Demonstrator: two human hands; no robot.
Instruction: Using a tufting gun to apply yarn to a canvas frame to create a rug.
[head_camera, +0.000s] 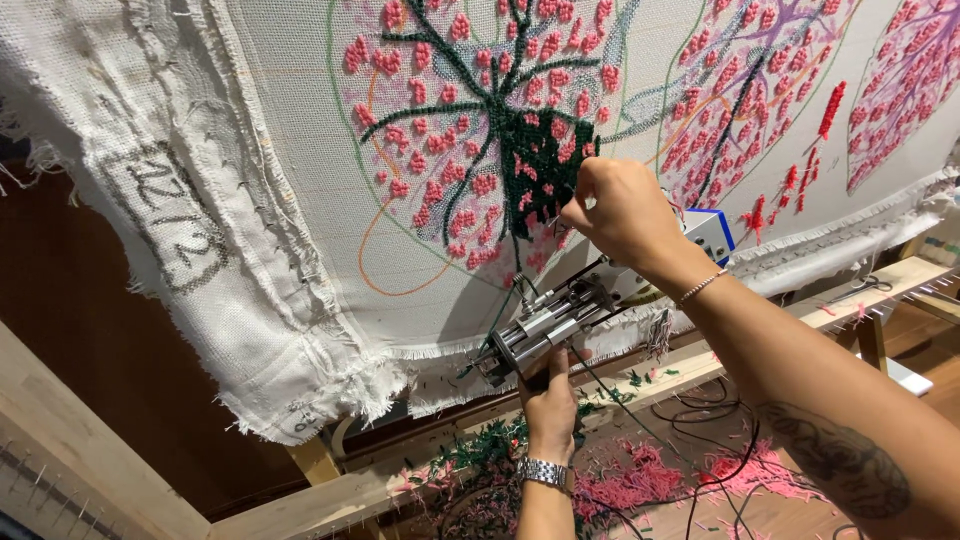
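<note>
Two hands at one tufting gun (548, 325) under the stretched cloth (300, 150) — left hand (548, 405) wrapped around its grip from below, right hand (622, 215) pinching dark green yarn (540, 175) against the cloth. Three pink-tufted leaf motifs show, and one wooden frame (330, 495).

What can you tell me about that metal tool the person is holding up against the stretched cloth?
The tufting tool is a long silvery metal device with parallel rods and dark fittings, tilted, its upper end pointing at the white backing cloth near the dark green tufted patch. The left hand grips it from below; the right hand is at its upper end by the cloth. Green yarn and black cables hang from it.
</note>
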